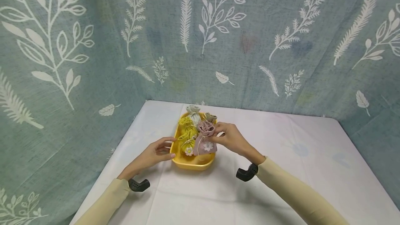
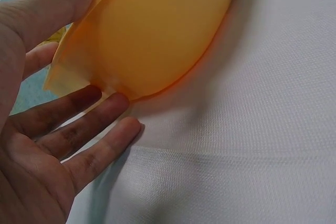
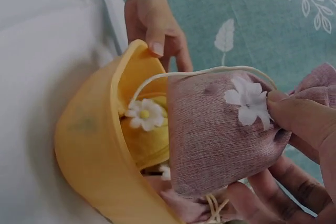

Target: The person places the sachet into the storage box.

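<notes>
My right hand [image 1: 230, 137] pinches a dusty pink drawstring pouch [image 3: 226, 129] by its side, below the gathered top, with the thumb beside a white fabric flower [image 3: 249, 103]. The pouch hangs over the front part of a yellow plastic bin [image 1: 189, 166]. At the bin's left side is my left hand [image 1: 155, 154], thumb at the rim and fairly straight fingers [image 2: 105, 145] against or near the outer wall. Inside the bin, yellow pouches [image 1: 188, 145], one with a daisy, sit beside a white pouch [image 1: 194, 116] and an olive-beige one [image 1: 210, 116]. More pink cloth shows low in the right wrist view.
A white cloth covers the table [image 1: 275, 169] around the bin. Behind and to the left hangs a blue-green curtain [image 1: 250, 61] with white leaf prints. Each wrist carries a black device [image 1: 247, 173].
</notes>
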Action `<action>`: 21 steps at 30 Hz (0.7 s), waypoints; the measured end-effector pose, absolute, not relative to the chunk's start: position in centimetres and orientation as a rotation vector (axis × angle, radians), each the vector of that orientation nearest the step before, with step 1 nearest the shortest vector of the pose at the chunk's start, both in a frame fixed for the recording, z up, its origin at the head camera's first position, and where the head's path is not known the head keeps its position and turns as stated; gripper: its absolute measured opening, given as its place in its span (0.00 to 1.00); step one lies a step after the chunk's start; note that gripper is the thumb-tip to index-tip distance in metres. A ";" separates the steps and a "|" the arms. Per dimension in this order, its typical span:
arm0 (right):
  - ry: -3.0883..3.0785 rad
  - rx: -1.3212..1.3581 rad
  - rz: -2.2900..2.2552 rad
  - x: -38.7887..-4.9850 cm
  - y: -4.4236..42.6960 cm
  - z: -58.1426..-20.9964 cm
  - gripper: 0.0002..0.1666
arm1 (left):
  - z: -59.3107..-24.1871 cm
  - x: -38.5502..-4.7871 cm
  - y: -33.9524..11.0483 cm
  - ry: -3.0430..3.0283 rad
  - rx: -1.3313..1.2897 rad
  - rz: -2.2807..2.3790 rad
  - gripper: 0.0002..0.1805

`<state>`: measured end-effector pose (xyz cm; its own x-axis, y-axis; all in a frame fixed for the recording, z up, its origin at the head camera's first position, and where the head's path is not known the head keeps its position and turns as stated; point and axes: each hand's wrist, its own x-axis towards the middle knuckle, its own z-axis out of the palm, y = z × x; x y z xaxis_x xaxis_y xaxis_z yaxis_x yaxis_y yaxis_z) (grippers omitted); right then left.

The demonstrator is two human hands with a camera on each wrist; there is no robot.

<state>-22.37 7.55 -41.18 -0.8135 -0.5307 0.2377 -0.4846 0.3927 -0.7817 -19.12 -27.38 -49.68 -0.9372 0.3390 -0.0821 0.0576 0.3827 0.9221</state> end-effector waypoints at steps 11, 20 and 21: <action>2.570 -1.044 -1.335 -22.4 6.0 -42.6 0.12 | -50.0 -19.1 -27.4 2.380 0.340 1.595 0.37; 2.582 -0.987 -1.233 -22.1 7.6 -43.5 0.06 | -50.1 -19.9 -26.3 2.352 0.399 1.590 0.36; 2.563 -0.970 -1.240 -22.1 7.8 -43.6 0.10 | -50.2 -19.9 -26.3 2.355 0.397 1.590 0.36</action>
<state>-22.12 7.83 -43.55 -0.7841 -0.6020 0.1507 -0.4919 0.4549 -0.7424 -19.86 -26.30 -50.16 -0.9254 0.3725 -0.0706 0.0738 0.3597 0.9302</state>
